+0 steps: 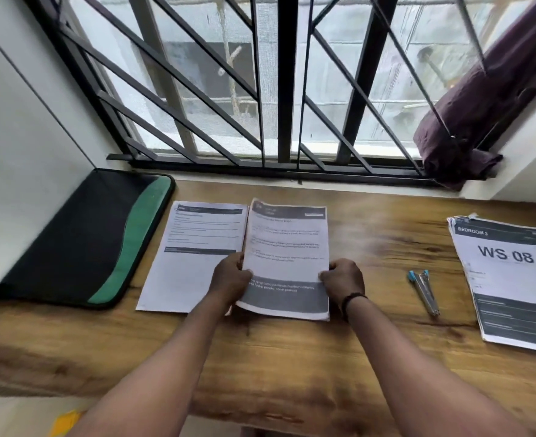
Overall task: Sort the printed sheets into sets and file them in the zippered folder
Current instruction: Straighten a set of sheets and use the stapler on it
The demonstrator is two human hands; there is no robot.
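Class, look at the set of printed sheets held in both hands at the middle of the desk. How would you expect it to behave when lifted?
The held set of sheets is thin paper, so it would probably sag if unsupported; the left hand and right hand grip opposite edges. It looks light. With no clip visible, loose pages might slide apart on the smooth wooden desk.
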